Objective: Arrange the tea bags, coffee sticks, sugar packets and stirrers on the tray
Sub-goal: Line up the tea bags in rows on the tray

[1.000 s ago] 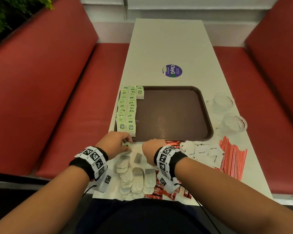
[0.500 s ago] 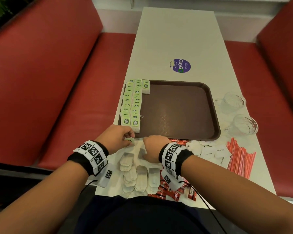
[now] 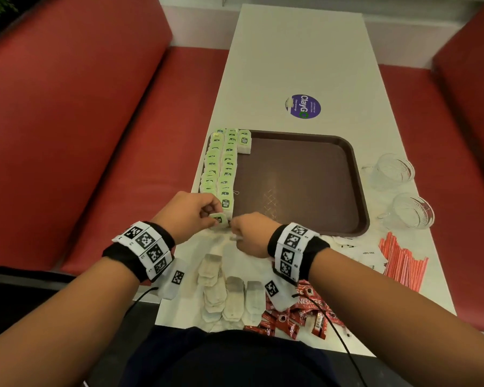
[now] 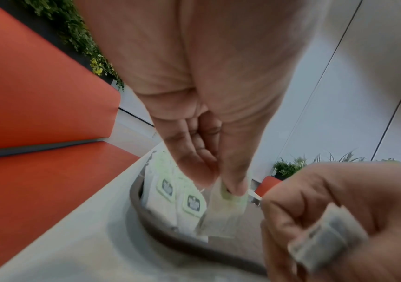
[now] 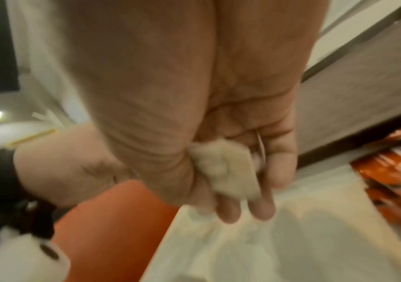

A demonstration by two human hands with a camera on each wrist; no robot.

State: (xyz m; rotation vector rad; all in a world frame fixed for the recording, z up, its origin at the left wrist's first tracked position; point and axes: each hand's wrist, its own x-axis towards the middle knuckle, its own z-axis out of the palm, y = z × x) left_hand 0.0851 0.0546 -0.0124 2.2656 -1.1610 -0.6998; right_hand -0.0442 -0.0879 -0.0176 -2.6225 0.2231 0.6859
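Now | left hand pinches tea bag | tag up, near tray edge

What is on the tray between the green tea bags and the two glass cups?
Nothing: the head view shows bare brown tray between the tea bag rows and the glass cups.
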